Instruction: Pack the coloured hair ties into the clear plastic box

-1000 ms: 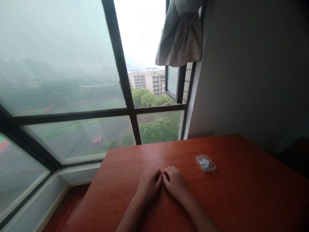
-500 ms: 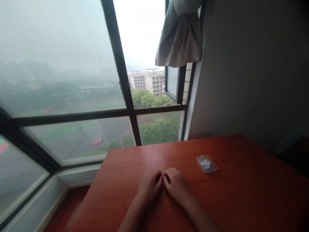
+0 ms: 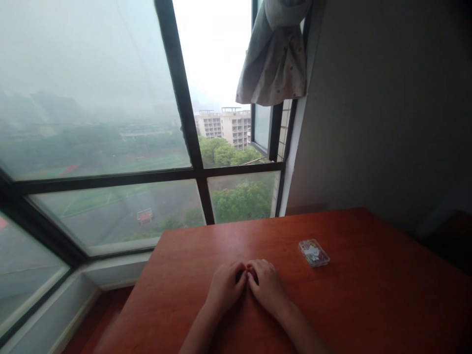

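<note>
My left hand (image 3: 226, 283) and my right hand (image 3: 266, 282) rest together on the reddish-brown wooden table (image 3: 354, 305). Their thumbs and forefingers meet at the tips, with the other fingers curled inward and partly hidden below. A dark gap shows between thumb and forefinger of each hand, and no object is visible in either. To the right of my right hand, apart from it, lies a small clear plastic box (image 3: 314, 253). Small white, yellow and other coloured pieces show through it, too small to name.
Past the table's far edge is a large window with dark frames (image 3: 110, 178), one pane swung outward. A knotted pale curtain (image 3: 276, 64) hangs at its right side. A grey wall (image 3: 383, 113) stands at the right, and a white ledge (image 3: 118, 268) runs along the left.
The view has shifted slightly, so everything sits a little lower and further left. Both hands keep the same pose, and the plastic box stays in its place on the table.
</note>
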Demonstrator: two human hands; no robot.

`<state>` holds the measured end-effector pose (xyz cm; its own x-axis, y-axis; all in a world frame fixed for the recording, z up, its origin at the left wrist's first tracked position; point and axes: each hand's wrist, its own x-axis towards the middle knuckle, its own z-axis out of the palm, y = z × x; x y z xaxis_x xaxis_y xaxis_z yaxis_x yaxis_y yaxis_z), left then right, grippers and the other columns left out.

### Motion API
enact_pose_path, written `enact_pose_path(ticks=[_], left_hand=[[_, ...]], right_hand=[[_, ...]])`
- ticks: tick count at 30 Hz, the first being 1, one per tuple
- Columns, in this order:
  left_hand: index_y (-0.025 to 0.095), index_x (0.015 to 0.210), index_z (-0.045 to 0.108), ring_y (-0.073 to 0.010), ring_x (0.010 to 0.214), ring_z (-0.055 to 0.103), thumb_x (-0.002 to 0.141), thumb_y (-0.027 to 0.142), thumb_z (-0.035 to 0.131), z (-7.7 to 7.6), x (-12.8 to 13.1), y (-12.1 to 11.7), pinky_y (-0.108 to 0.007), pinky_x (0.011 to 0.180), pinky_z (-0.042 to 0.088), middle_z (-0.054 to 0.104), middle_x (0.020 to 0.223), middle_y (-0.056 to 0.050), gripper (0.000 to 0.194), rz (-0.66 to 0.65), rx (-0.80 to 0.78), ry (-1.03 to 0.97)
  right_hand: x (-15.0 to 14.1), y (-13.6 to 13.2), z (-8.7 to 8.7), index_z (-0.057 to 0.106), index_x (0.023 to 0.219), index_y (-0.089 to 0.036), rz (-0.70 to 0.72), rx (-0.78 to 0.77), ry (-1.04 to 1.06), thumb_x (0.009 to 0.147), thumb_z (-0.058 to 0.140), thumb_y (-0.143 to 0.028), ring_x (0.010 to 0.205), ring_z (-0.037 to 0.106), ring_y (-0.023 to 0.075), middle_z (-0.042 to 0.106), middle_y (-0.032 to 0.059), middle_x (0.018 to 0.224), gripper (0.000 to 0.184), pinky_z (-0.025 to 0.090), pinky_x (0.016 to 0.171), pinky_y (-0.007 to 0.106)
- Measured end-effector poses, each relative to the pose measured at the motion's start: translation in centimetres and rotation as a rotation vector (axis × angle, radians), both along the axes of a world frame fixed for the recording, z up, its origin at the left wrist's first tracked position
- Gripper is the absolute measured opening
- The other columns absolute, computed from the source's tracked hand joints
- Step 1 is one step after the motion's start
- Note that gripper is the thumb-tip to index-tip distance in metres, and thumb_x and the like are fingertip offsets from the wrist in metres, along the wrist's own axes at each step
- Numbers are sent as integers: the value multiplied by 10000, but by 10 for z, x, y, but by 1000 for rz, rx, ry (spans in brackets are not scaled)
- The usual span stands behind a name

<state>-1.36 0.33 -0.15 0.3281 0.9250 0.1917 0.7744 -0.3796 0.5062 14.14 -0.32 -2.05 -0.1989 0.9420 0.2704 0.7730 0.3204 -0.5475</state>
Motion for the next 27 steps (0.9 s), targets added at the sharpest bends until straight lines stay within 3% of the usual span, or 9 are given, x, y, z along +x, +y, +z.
enact_pose_path(ticks=[3, 8, 14, 20, 27], left_hand=[[213, 824, 617, -175, 783, 600, 848, 193, 482, 1, 0, -1, -263, 707, 415, 686, 853, -30, 138, -5, 8, -34], [220, 933, 628, -181, 818, 631, 866, 205, 471, -4, -1, 0, -269, 733, 446, 700, 899, -38, 171, 13, 7, -60], [198, 1137, 588, -214, 907, 635, 899, 234, 445, -7, 0, 0, -322, 812, 455, 693, 1007, -85, 280, 145, 78, 28], [218, 920, 627, -205, 854, 589, 916, 223, 416, -3, 2, 0, -304, 769, 405, 650, 914, -65, 211, 80, 103, 200], [215, 944, 620, -201, 851, 574, 902, 186, 429, -6, 0, 0, -301, 772, 393, 642, 916, -63, 198, 80, 121, 162]], right_hand=[[0, 0, -1, 588, 1184, -198, -7, 10, -6, 884, 458, -169, 1001, 573, 221, 660, 71, 1105, 328, 382, 895, 308], [0, -1, 2, 645, 1041, -226, 36, -8, -39, 874, 462, -164, 935, 567, 222, 672, 44, 981, 255, 386, 856, 310], [-1, -2, 7, 656, 998, -228, 27, -15, -97, 881, 452, -170, 914, 562, 223, 668, 43, 951, 242, 384, 839, 317], [-1, -2, 5, 646, 1094, -231, 5, -33, -72, 876, 449, -167, 964, 585, 213, 681, 49, 1035, 301, 389, 887, 316], [0, -2, 0, 516, 1325, -168, -29, -25, -77, 870, 437, -168, 1047, 587, 225, 626, 99, 1236, 462, 391, 933, 332]])
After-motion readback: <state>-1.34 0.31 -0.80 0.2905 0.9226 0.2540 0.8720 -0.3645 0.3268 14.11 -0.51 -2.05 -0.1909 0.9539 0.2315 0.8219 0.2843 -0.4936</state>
